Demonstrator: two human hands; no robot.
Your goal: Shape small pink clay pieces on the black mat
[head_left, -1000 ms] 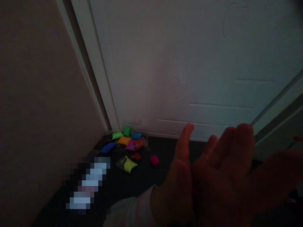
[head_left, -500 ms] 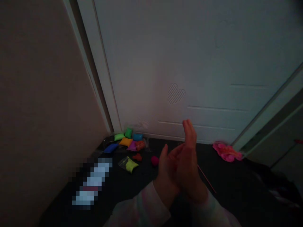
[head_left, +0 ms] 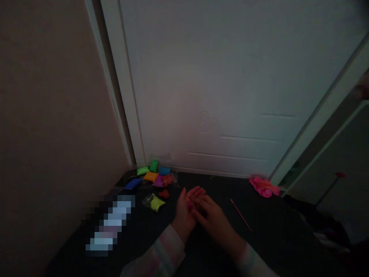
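Observation:
My left hand [head_left: 186,215] is palm up, fingers stretched forward, cradling a small deep-pink lump of clay [head_left: 190,207]. Over that palm lies my right hand [head_left: 211,217], its fingers extended across the left fingers and its thumb apart, close to the lump. Whether the right fingertips touch the clay I cannot tell. Left of the hands are an orange-red clay piece [head_left: 164,194] and a yellow clay packet [head_left: 156,203] in a clear bag. A thin pink stick [head_left: 241,215] lies to the right on the dark surface [head_left: 213,261].
Several coloured clay packets [head_left: 150,176] lie at the back left by the white door panel [head_left: 184,77]. Bright pink flower-like pieces [head_left: 264,187] sit at the back right. A pixelated bright rectangle [head_left: 112,223] lies at the left, near the wall [head_left: 57,134].
The hands were pressed upright palm to palm; now they have lowered and tipped open, showing the pink lump. The pink ball seen on the surface before is no longer visible there. The view has shifted slightly.

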